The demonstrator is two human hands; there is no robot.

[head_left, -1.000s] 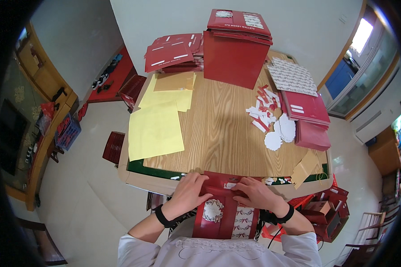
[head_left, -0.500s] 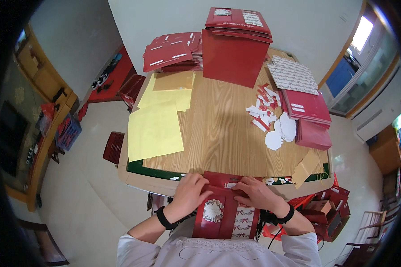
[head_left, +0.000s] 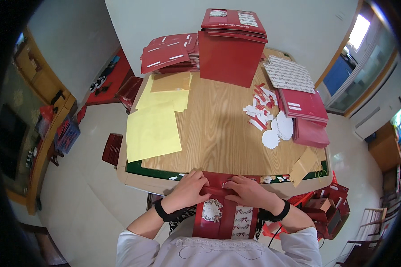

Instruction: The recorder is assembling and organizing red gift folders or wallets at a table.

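A red printed card folder (head_left: pixel 220 224) leans from the table's near edge down to my lap. On its lower panel are a white scalloped tag (head_left: pixel 212 210) and a white strip patterned with bows (head_left: pixel 242 220). Across the folder's upper part runs a fold, with my left hand (head_left: pixel 187 191) holding its left side, thumb toward the middle. My right hand (head_left: pixel 250 193) presses the same fold from the right, fingers curled on the card. The fingertips of both hands are partly hidden against the card.
Yellow sheets (head_left: pixel 153 133) lie at the left of the wooden table (head_left: pixel 209 133). At the back stand a tall red folder stack (head_left: pixel 229 60) and flat red cards (head_left: pixel 165 58). White round tags (head_left: pixel 271 139), paper strips (head_left: pixel 258 113) and a patterned sheet stack (head_left: pixel 289 74) are on the right.
My right hand has shifted slightly left along the fold, closer to my left hand. The left hand stays on the folder, and the whole view has moved a little.
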